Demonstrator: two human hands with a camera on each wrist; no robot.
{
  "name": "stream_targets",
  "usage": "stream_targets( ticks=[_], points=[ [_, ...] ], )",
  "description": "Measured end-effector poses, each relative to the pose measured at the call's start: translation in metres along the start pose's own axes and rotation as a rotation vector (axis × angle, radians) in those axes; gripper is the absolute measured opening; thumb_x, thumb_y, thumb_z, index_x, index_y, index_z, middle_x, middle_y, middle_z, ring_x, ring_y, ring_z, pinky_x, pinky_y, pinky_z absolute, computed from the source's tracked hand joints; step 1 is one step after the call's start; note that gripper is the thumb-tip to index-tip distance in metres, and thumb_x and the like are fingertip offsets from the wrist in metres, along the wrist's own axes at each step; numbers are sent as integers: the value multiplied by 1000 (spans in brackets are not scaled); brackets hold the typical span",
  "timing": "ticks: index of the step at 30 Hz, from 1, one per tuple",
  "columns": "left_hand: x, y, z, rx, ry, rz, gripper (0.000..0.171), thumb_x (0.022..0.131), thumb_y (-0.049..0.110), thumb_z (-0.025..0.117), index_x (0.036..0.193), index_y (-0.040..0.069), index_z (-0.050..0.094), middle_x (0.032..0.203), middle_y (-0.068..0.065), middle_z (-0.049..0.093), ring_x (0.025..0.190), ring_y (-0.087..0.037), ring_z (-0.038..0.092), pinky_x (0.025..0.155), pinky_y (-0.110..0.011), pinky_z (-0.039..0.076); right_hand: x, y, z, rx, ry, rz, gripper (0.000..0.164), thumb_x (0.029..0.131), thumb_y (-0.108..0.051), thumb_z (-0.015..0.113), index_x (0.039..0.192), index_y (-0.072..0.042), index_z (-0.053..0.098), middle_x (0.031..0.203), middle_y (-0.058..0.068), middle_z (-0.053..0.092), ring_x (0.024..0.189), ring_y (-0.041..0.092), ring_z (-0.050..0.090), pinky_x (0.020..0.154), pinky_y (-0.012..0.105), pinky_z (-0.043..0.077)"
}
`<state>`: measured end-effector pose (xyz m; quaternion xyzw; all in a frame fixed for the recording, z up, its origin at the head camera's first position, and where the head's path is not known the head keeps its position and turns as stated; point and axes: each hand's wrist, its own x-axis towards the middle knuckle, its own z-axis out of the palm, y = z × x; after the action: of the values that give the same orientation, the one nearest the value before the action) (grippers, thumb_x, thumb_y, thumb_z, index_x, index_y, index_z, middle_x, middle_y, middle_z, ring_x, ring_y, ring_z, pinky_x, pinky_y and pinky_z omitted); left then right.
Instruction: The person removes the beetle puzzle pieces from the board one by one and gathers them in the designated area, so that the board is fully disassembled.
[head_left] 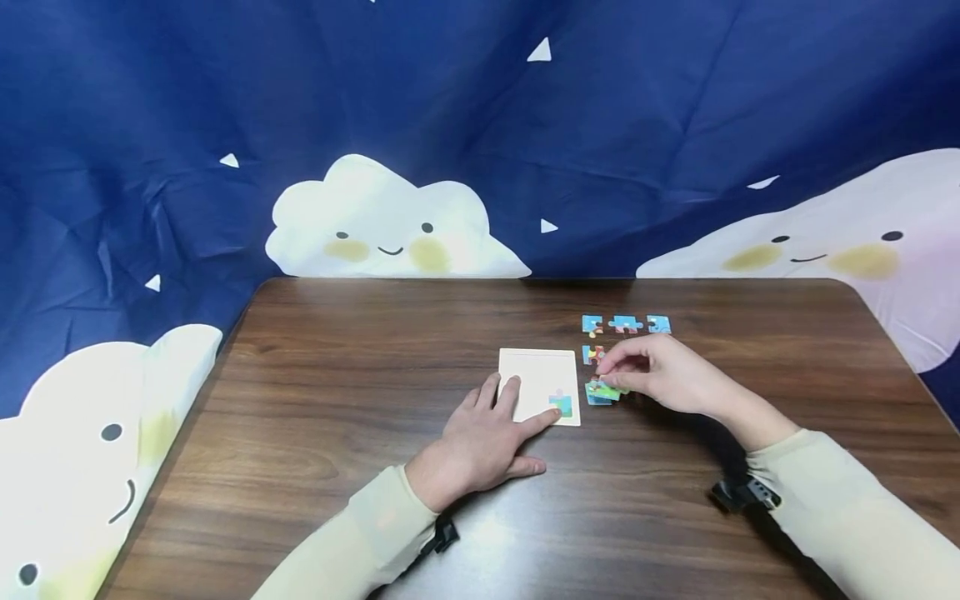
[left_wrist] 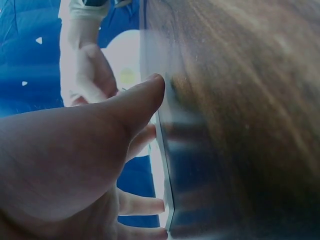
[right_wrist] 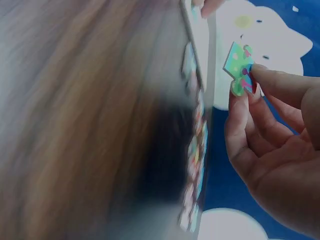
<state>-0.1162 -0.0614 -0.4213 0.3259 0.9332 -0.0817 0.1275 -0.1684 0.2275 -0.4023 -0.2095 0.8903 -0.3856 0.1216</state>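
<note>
My right hand (head_left: 667,375) pinches a green jigsaw puzzle piece (right_wrist: 241,69) between thumb and fingers. In the head view that piece hovers just right of a white puzzle board (head_left: 528,371), over another piece (head_left: 598,400) that it partly covers. My left hand (head_left: 487,437) rests with spread fingers on the board's lower left and front edge. Its index fingertip touches a blue-green puzzle piece (head_left: 561,406) at the board's lower right corner. The left thumb (left_wrist: 142,97) lies out over the table in the left wrist view.
Several loose pieces lie right of the board: a blue corner piece (head_left: 592,323), a wide blue piece (head_left: 626,323), another blue piece (head_left: 658,323), and a red-yellow one (head_left: 592,355). The brown wooden table (head_left: 360,358) ends at a blue cloud-print curtain (head_left: 600,125).
</note>
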Motion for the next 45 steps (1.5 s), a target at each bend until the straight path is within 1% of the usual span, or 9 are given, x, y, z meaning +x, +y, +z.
stream_targets(
  ticks=[6,11,23,28,30,35,38,41,45],
  points=[
    [-1,-1,2,-14,17,5,71,102,74,51,167,53,31,170,-17,34,158,-42,36,120,-49,45,-10,19,-4,-32,-4,28,8,98,-5,77,99,-12,81,91,-3,77,78,2,62,72,23,53],
    [-1,-1,3,3,35,9,71,102,74,51,167,53,31,169,-17,36,157,-41,37,119,-49,46,-13,30,-1,-108,23,23,12,97,-2,76,98,-13,81,93,-4,78,80,1,60,72,22,51],
    [0,-2,3,-14,33,17,71,102,74,50,167,54,29,170,-18,35,158,-43,36,121,-50,45,-15,35,3,-210,142,-8,9,95,-4,80,101,-11,81,89,-5,71,80,2,56,70,22,48],
    [-2,-4,0,-61,34,21,70,103,73,51,167,54,29,172,-19,32,161,-42,32,123,-50,43,-15,26,5,-207,173,-5,10,95,-5,80,103,-11,81,91,-4,69,81,4,56,71,23,47],
    [-4,-6,-1,-70,43,26,69,103,72,52,166,54,31,172,-20,31,161,-43,31,124,-49,42,-12,19,9,-197,157,-8,8,97,-8,79,103,-13,82,90,-5,70,81,4,56,72,24,47],
    [-10,-5,-1,-45,55,65,69,103,73,50,166,52,33,172,-20,30,162,-42,32,128,-48,38,3,0,25,-182,100,-83,8,98,-9,77,102,-14,82,91,-7,72,85,8,60,78,28,50],
    [-11,-2,0,-33,42,74,69,104,73,49,167,52,31,173,-18,30,163,-40,32,129,-46,37,10,-9,36,-227,76,-120,9,97,-9,77,103,-14,82,94,-7,74,92,15,62,85,35,51],
    [-12,0,2,-28,24,67,71,104,73,49,168,51,30,174,-17,28,163,-38,31,130,-45,35,15,-17,45,-299,40,-122,10,97,-13,78,106,-13,83,101,-4,77,101,21,62,90,42,49],
    [-11,1,3,-18,-6,58,73,103,73,49,169,50,27,176,-16,27,164,-37,30,130,-51,35,17,-24,54,-374,3,-101,19,96,-17,81,113,-10,84,105,1,75,98,22,53,85,39,43]
  ],
)
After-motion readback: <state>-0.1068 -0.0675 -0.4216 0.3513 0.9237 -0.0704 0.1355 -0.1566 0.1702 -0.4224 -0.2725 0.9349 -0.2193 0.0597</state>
